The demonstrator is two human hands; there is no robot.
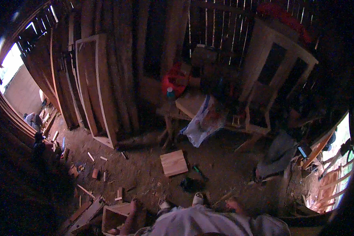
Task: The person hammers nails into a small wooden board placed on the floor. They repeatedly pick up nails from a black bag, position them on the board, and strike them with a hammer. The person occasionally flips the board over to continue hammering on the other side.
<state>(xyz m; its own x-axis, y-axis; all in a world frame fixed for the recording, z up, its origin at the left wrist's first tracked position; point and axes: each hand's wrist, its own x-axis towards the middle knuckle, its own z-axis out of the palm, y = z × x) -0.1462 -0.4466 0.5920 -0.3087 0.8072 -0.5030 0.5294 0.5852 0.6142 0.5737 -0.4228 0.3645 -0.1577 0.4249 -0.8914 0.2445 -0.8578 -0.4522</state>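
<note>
My left hand point(134, 205) is low in the dark, beside an open wooden box frame point(105, 218) on the ground. Whether it touches the box, and how its fingers lie, is too dim to make out. My right hand point(234, 205) hangs at my right side above the dirt floor, small and blurred, with no object visible in it. Ahead of my feet lies a square light-wood panel point(174, 163). Right of the panel is a green thin tool point(200, 171), and a dark bundle point(190, 184) sits just nearer to me.
Tall planks and a door-like wooden frame point(99, 90) lean at the left. A workbench point(188, 104) carries a white cloth or bag point(201, 124) and a red item point(176, 80). A panelled wooden piece point(259, 67) stands at right. Offcuts point(95, 173) litter the floor.
</note>
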